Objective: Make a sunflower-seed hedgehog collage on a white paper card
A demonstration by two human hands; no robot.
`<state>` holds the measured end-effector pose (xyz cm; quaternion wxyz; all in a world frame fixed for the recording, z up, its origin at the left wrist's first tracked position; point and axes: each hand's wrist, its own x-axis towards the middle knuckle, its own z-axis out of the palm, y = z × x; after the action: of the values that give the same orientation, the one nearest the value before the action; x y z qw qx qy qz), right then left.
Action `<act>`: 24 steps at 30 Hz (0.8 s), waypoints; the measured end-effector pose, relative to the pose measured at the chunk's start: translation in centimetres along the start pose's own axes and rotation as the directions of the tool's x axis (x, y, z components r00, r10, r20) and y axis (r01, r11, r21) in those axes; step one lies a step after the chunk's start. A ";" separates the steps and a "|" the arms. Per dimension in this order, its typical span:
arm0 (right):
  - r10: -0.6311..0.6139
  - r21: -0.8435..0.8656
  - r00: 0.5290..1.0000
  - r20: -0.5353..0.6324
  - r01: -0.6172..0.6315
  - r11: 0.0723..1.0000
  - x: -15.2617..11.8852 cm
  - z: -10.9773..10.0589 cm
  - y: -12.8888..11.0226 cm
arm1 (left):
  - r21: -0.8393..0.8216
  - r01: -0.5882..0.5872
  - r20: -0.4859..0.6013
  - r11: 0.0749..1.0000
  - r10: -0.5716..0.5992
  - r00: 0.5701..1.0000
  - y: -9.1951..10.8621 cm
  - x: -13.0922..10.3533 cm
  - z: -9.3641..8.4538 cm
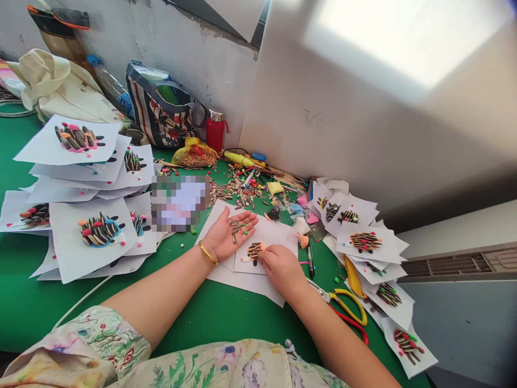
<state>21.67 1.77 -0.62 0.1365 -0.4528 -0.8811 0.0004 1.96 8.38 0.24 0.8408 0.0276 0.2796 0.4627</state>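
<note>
Right grip [262, 255] touches 1 seed figure [254, 250]; 1 left palm [229, 236] holds seeds [235, 230].

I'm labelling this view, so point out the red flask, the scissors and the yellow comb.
Flask [215, 134]: head view, red body.
Scissors [363, 313]: head view, yellow handle.
Comb [353, 276]: head view, middle.

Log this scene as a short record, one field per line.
Left hand: palm up, bearing striped seeds and green bits
Right hand: fingertips at the seed-covered figure on a small white card
Surface: green tabletop
Decorated cards: piled left and right
Tool: scissors beside the right forearm
Back: red flask, striped bag
</note>
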 end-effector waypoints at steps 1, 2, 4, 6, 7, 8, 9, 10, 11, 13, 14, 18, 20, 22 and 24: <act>-0.008 -0.007 1.000 -0.006 0.008 1.000 0.0 0.1 0.0 | 0.000 0.000 -0.001 1.000 0.000 1.000 0.0 0.0 0.0; -0.013 -0.008 1.000 -0.011 0.013 1.000 0.0 0.2 0.1 | -0.001 0.000 -0.001 1.000 0.000 1.000 0.0 0.0 0.0; -0.017 0.004 1.000 -0.020 0.017 1.000 -0.1 0.0 0.1 | -0.004 0.000 0.000 1.000 0.000 1.000 0.0 0.0 0.0; -0.011 0.029 0.999 -0.030 0.012 1.000 0.0 -0.5 0.0 | -0.009 0.005 0.006 1.000 -0.005 1.000 0.0 0.0 0.0; -0.003 0.043 0.999 -0.033 0.005 0.999 0.1 -0.8 -0.2 | -0.009 0.008 0.009 1.000 -0.008 1.000 0.0 0.0 -0.1; 0.004 0.057 0.999 -0.036 -0.002 0.998 0.3 -1.2 -0.4 | -0.010 0.009 0.011 1.000 -0.008 1.000 0.0 0.0 -0.1; 0.015 0.068 0.999 -0.039 -0.012 0.998 0.5 -1.6 -0.7 | -0.009 0.008 0.011 1.000 -0.008 1.000 0.0 0.0 -0.1; 0.019 0.079 0.999 -0.041 -0.016 0.997 0.9 -2.0 -1.0 | -0.007 0.004 0.008 1.000 -0.004 1.000 0.0 0.0 -0.1; 0.015 0.091 0.999 -0.047 -0.011 0.996 1.4 -2.3 -1.4 | -0.004 -0.001 0.003 1.000 0.001 1.000 -0.1 0.0 -0.1; -0.008 0.104 0.998 -0.062 0.015 0.994 2.6 -2.4 -2.2 | 0.003 -0.006 -0.003 1.000 0.006 1.000 -0.1 0.0 0.0; -0.026 0.101 0.998 -0.064 0.033 0.994 3.2 -2.3 -2.5 | 0.007 -0.007 -0.003 1.000 0.007 1.000 -0.1 0.0 0.0; -0.073 0.097 0.996 -0.055 0.078 0.992 5.8 -1.0 -3.3 | 0.022 -0.023 -0.008 0.999 0.023 1.000 -0.1 0.0 0.2; -0.096 0.097 0.995 -0.034 0.098 0.990 6.7 -0.4 -3.3 | 0.026 -0.023 -0.015 0.999 0.024 1.000 -0.1 0.0 0.3; -0.089 0.090 0.996 -0.016 0.090 0.992 7.1 -0.2 -3.2 | 0.017 -0.015 -0.011 1.000 0.016 1.000 -0.1 0.1 0.3; -0.040 0.117 0.999 0.005 0.039 0.992 7.2 -0.5 -3.1 | 0.002 -0.009 -0.003 1.000 0.009 1.000 -0.2 0.2 0.2</act>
<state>15.33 5.66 1.98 0.1596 -0.4265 -0.8888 0.0508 2.26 8.49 0.29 0.8383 0.0291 0.2810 0.4664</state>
